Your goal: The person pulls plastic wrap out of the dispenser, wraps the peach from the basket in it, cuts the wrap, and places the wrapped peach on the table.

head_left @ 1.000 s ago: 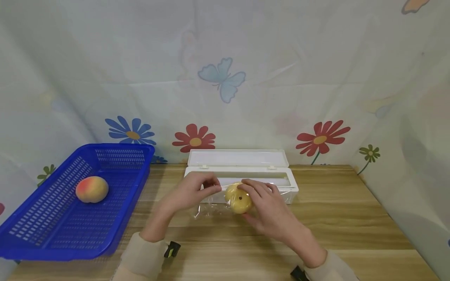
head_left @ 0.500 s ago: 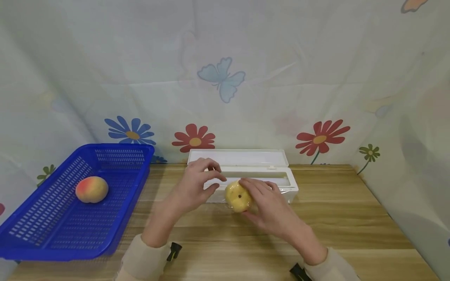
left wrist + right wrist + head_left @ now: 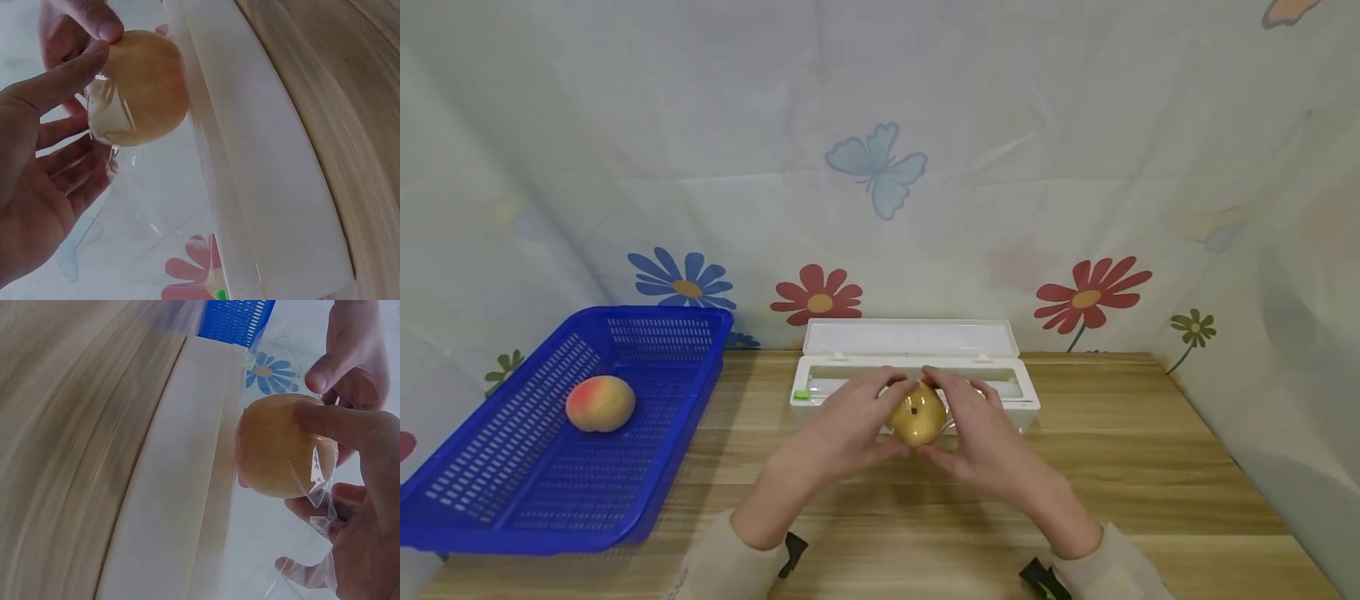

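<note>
A round yellow fruit (image 3: pixel 918 417) with a small dark spot is wrapped in clear plastic film, in front of the white film dispenser box (image 3: pixel 1024 417). My left hand (image 3: pixel 846 423) holds its left side, thumb below and fingers curled over the top. From the right, my right hand (image 3: pixel 988 433) grips it the same way. Loose film (image 3: pixel 319 500) bunches between fruit and palm in the right wrist view. In the left wrist view, film also hangs off the fruit (image 3: pixel 147 87) near the fingertips. The dispenser's lid (image 3: pixel 910 337) stands raised, and a pale roll (image 3: pixel 827 386) lies inside.
A blue plastic basket (image 3: pixel 658 492) stands at the left of the wooden table (image 3: pixel 1120 467), holding one peach (image 3: pixel 600 403). A green slider (image 3: pixel 802 394) sits at the box's left end. A flower-printed curtain (image 3: pixel 955 250) hangs right behind the table.
My left hand drew away from the film, rose slightly, then came right to hold the fruit's left side. The loose film at the left is folded in; the right hand kept its grip.
</note>
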{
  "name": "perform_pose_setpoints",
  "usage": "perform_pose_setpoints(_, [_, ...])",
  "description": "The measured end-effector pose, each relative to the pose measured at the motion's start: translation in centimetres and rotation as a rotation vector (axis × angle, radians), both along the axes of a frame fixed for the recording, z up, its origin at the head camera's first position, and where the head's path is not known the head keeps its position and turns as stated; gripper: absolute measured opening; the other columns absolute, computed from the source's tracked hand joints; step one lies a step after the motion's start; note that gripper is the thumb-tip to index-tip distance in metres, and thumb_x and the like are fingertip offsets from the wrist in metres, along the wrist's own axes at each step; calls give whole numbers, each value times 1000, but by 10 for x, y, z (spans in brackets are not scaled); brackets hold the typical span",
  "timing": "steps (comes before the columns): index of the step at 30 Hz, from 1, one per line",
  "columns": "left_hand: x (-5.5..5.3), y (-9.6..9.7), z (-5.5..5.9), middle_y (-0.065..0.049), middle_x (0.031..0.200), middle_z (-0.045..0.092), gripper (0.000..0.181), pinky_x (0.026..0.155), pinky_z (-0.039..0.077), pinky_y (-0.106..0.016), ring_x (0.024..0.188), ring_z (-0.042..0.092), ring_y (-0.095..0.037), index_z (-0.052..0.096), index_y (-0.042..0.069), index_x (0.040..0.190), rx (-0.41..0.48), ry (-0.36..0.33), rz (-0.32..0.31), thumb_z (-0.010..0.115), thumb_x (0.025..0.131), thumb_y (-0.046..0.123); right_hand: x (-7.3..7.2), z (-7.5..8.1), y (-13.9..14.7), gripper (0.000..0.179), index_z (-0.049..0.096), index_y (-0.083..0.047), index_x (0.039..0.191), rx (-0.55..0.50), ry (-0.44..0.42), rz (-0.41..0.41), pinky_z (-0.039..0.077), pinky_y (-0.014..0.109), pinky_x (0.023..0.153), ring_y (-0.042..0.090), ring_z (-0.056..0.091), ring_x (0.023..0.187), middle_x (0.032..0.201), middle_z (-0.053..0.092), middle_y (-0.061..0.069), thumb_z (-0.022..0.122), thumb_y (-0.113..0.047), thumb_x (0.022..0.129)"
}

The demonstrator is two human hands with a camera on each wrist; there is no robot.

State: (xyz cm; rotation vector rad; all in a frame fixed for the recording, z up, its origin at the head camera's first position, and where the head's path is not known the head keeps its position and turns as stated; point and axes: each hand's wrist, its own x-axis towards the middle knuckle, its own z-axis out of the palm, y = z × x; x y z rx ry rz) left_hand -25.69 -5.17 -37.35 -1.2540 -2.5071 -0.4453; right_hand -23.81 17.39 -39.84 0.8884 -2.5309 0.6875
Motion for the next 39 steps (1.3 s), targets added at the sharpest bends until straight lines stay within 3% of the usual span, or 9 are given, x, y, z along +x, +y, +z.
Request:
perform_pose_setpoints(6, [-1,7,-4,-9,138,48,90,106,46,-34,127,48,-23,49,6,148,-26,-48,47,94,76,34,-1,2,2,97,38,-2,152,-22,-33,13,30,61,111,23,53,133,143,57,10,94,-21,75])
perform_pose_setpoints(15, [0,16,-8,-10,134,52,91,106,46,-33,125,49,-25,50,2,144,-63,47,111,92,75,44,-2,5,6,92,42,-1,150,-6,-15,37,34,65,109,30,54,131,145,55,13,94,-22,76])
perform_pose_setpoints(19, [-1,18,-9,-10,131,54,89,105,46,-33,123,50,-25,52,1,140,-60,85,133,93,74,45,-1,9,14,79,45,-2,149,-48,-22,47,37,61,109,32,50,134,146,55,12,85,-28,87])
perform_pose_setpoints(24, [-2,20,-11,-12,131,55,92,106,45,-34,123,50,-26,52,0,137,-58,83,166,94,71,48,-4,16,36,40,53,-1,142,-156,-31,-37,39,59,109,34,46,137,146,53,15,56,-17,106])
perform_pose_setpoints(26, [-3,21,-12,-12,129,56,91,106,45,-34,121,51,-26,53,0,136,-58,93,176,94,71,49,-8,17,47,34,57,2,136,-188,-5,-95,41,59,105,37,49,133,143,54,19,51,-5,103])
perform_pose_setpoints(29, [-3,22,-13,-11,127,57,90,105,45,-35,118,53,-27,53,0,134,-55,116,184,94,70,50,-14,16,64,39,57,8,131,-201,9,-186,45,57,96,41,51,123,136,54,25,51,10,92])
perform_pose_setpoints(31, [-3,22,-14,-11,125,57,90,104,46,-35,116,53,-27,53,0,132,-54,135,193,93,70,51,-18,15,76,45,55,12,131,-180,-29,-225,43,58,93,45,49,120,135,52,30,51,15,86])
perform_pose_setpoints(35, [-3,22,-14,-11,123,57,90,103,46,-36,115,53,-27,52,-1,131,-27,126,198,94,70,49,-23,12,96,56,47,13,137,-96,-195,-234,46,64,94,48,48,120,135,47,35,57,14,82])
perform_pose_setpoints(39, [-4,23,-15,-11,123,56,89,104,46,-36,115,52,-27,52,-1,131,-11,96,201,94,70,48,-29,5,105,63,45,9,143,-74,-325,-128,43,66,101,43,52,122,137,53,28,70,6,86])
